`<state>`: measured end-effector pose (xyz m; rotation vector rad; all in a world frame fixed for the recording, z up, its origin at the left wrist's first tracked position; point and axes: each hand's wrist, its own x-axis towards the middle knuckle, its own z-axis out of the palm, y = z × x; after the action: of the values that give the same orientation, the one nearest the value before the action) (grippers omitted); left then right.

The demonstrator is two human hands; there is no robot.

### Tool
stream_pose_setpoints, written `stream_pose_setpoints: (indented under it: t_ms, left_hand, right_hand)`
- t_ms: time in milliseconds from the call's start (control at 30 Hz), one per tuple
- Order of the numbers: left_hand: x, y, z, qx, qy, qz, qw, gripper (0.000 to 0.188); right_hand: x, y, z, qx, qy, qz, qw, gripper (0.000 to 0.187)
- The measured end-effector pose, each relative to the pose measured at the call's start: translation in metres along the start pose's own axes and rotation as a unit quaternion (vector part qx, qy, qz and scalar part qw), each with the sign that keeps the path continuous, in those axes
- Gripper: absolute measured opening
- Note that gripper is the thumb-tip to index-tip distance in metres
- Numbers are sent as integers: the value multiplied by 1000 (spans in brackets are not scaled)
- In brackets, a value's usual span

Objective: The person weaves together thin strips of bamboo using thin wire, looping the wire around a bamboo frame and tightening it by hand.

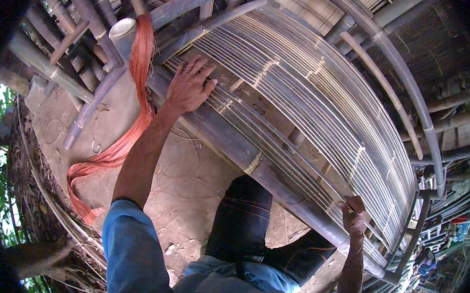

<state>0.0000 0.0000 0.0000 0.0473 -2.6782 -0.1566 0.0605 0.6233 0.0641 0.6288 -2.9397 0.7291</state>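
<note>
A slatted bamboo frame [308, 108] lies in front of me, its thin strips tied across with pale lashings. A gap splits the strips into a wide far group and a narrow near one. At the frame's left end my left hand [191, 84] rests over the near strips, fingers spread and nothing gripped. Along the gap runs a long bamboo strip [300, 154]. Near the right end, my right hand [354, 209] is closed round that strip. A thick bamboo pole [287, 185] forms the frame's near edge.
Left of my arm, a long hank of orange fibre [141, 58] hangs by a cut bamboo post [123, 29] and trails onto the earth floor [182, 167]. Bamboo poles [60, 74] crowd the left. A curved pole [404, 66] passes along the far side. My knees are below the near edge.
</note>
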Motion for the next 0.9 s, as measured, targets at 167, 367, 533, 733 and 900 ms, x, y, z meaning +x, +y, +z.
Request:
stream_pose_setpoints:
  t_ms: [167,367,533,733,900]
  left_hand:
    - [-6,6,-3,-11,-39,-14,999,44]
    - [-9,-20,15,41,-44,26,998,34]
    - [5,-4,11,-13,-96,-29,995,47]
    - [-1,-7,1,-1,-81,-8,997,47]
    - [-19,32,-24,-47,243,-46,968,52]
  right_hand:
    - [6,-26,4,-46,-1,-45,998,22]
    - [5,-32,17,-23,4,-39,999,28]
    - [-22,23,-6,19,152,128,980,29]
    - [-61,64,-1,24,109,96,989,21]
    - [-65,89,-15,4,15,78,997,20]
